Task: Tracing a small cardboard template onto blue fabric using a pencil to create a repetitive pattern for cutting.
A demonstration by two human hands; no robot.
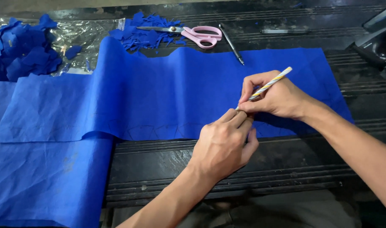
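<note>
A long sheet of blue fabric (159,93) lies across a dark table, with faint drawn outlines along its near edge. My right hand (277,97) grips a striped pencil (269,84) with its tip down at the fabric's near edge. My left hand (224,143) rests with its fingers pressed on the fabric right beside the pencil tip; what lies under those fingers is hidden.
Pink-handled scissors (193,34) lie at the back on blue scraps (146,31). A dark pen (232,44) lies beside them. A clear bag with several blue cut pieces (24,46) sits at far left. More blue fabric (45,177) hangs at lower left. A dark machine part (378,38) stands at upper right.
</note>
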